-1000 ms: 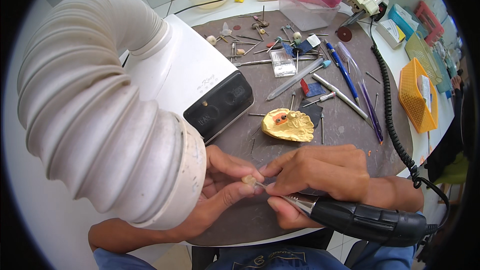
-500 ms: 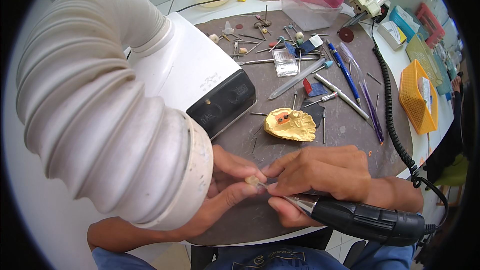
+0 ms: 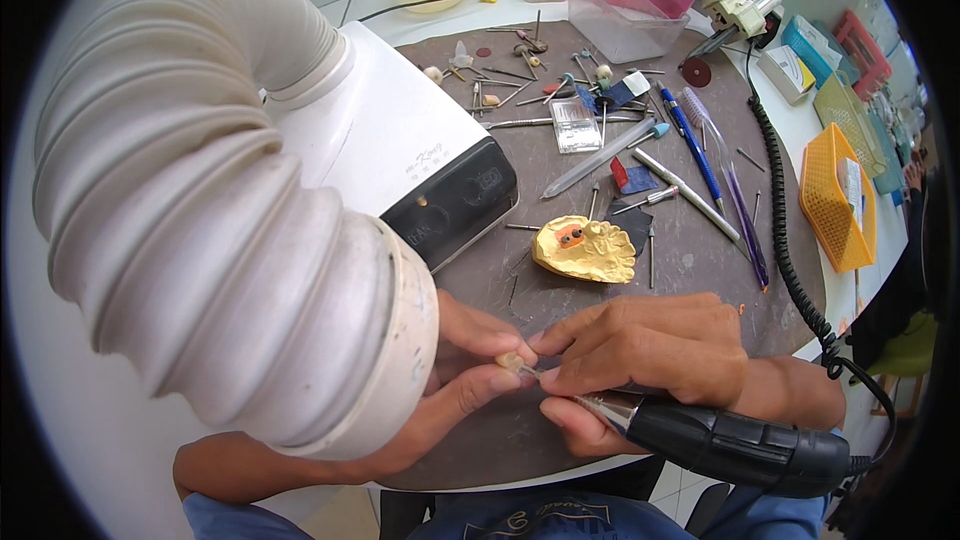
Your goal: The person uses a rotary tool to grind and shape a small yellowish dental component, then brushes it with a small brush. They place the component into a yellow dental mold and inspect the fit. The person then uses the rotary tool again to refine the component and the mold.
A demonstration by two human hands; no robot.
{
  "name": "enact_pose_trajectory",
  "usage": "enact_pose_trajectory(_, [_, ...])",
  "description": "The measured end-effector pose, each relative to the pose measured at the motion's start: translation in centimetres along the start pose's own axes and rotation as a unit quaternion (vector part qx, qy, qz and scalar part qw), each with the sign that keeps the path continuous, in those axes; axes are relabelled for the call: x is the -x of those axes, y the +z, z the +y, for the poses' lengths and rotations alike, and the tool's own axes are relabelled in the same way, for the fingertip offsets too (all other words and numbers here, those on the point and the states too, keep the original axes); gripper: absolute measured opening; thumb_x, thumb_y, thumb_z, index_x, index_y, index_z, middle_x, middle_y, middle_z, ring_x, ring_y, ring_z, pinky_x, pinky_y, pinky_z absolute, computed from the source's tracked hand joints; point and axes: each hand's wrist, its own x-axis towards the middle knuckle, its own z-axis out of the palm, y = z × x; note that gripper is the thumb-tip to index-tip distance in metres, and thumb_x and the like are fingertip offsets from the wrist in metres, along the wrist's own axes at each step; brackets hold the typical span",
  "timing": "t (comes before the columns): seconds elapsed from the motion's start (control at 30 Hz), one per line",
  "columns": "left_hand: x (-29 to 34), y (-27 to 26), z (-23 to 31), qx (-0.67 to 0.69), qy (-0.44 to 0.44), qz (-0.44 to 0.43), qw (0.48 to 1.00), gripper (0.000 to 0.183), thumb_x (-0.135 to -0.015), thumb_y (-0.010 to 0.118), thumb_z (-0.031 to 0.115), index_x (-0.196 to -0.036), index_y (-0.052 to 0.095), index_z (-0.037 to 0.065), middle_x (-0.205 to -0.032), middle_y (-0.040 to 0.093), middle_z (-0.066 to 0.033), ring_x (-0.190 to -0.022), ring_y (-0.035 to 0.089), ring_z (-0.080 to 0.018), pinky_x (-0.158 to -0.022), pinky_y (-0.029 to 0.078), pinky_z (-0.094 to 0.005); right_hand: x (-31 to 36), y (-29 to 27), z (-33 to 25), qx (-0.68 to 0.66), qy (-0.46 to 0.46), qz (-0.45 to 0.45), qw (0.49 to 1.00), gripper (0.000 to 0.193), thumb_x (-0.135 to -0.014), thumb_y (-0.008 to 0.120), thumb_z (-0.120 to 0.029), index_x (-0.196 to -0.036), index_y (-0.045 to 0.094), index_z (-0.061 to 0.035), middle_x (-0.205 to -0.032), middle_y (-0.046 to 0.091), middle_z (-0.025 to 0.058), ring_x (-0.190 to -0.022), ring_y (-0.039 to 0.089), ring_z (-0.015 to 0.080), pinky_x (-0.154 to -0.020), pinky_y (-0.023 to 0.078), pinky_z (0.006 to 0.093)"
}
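Note:
Between the thumb and fingers of my left hand (image 3: 468,360) is a small, cream-coloured dental crown (image 3: 511,360). My right hand (image 3: 640,350) grips a black and silver rotary handpiece (image 3: 735,440), its slim bur (image 3: 530,371) at the crown. Fingertips of both hands nearly meet around the crown, and whether the bur touches it is hard to see. Just beyond my hands lies a yellow plaster dental model (image 3: 585,252), with an orange patch and two dark posts. The wide white suction hose (image 3: 230,240) hides part of my left hand and forearm.
A white box-shaped unit (image 3: 400,130) with a black front stands left. Many burs, a blue pen (image 3: 690,145), a purple toothbrush (image 3: 735,190) and a clear tub (image 3: 625,20) lie farther back. The coiled black cord (image 3: 785,220) and an orange basket (image 3: 835,200) are at right.
The whole view shifts slightly. My hands keep nearly the same grip on the crown and the handpiece, with no clear change between them.

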Motion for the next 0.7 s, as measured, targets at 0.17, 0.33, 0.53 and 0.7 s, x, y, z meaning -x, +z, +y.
enact_pose_trajectory(0.17, [0.2, -0.1, 0.5, -0.04, -0.059, 0.023, 0.997, 0.022, -0.094, 0.067, -0.006, -0.11, 0.054, 0.0, -0.11, 0.066, -0.0192, -0.104, 0.069, -0.0193, -0.095, 0.057, -0.0332, -0.3, -0.7, -0.3, -0.011, 0.001, -0.013, 1.0, 0.019, -0.072, 0.082, -0.003, -0.087, 0.07, -0.0019, -0.083, 0.072, 0.0128, -0.075, 0.075, 0.0273, -0.067, 0.062, 0.0335])
enact_pose_trajectory(0.33, [-0.1, -0.2, 0.7, 0.017, -0.096, 0.029, 0.995, 0.022, -0.096, 0.066, -0.004, -0.113, 0.053, 0.0, -0.114, 0.064, -0.0192, -0.102, 0.071, -0.02, -0.094, 0.058, -0.0321, -0.6, -1.8, -0.5, -0.033, -0.011, 0.005, 0.999, 0.018, -0.075, 0.078, -0.001, -0.086, 0.066, 0.0052, -0.074, 0.068, 0.0145, -0.073, 0.075, 0.0297, -0.078, 0.065, 0.0447])
enact_pose_trajectory(0.53, [-0.1, 0.0, 0.6, 0.047, -0.095, 0.037, 0.994, 0.022, -0.096, 0.065, -0.003, -0.113, 0.052, 0.001, -0.12, 0.06, -0.0201, -0.101, 0.071, -0.0204, -0.092, 0.059, -0.0317, -0.4, -1.1, -0.3, -0.058, 0.007, 0.014, 0.998, 0.019, -0.076, 0.078, -0.002, -0.088, 0.065, 0.0059, -0.073, 0.067, 0.0164, -0.067, 0.072, 0.0249, -0.079, 0.065, 0.047])
enact_pose_trajectory(0.7, [-0.1, -0.1, 0.0, 0.041, -0.055, 0.038, 0.997, 0.024, -0.094, 0.066, -0.005, -0.112, 0.052, 0.001, -0.114, 0.06, -0.0176, -0.099, 0.07, -0.0194, -0.092, 0.059, -0.0323, -0.5, -0.9, -0.2, -0.052, -0.002, 0.01, 0.999, 0.02, -0.076, 0.08, -0.003, -0.086, 0.065, 0.0051, -0.073, 0.068, 0.0159, -0.069, 0.074, 0.0275, -0.077, 0.065, 0.045])
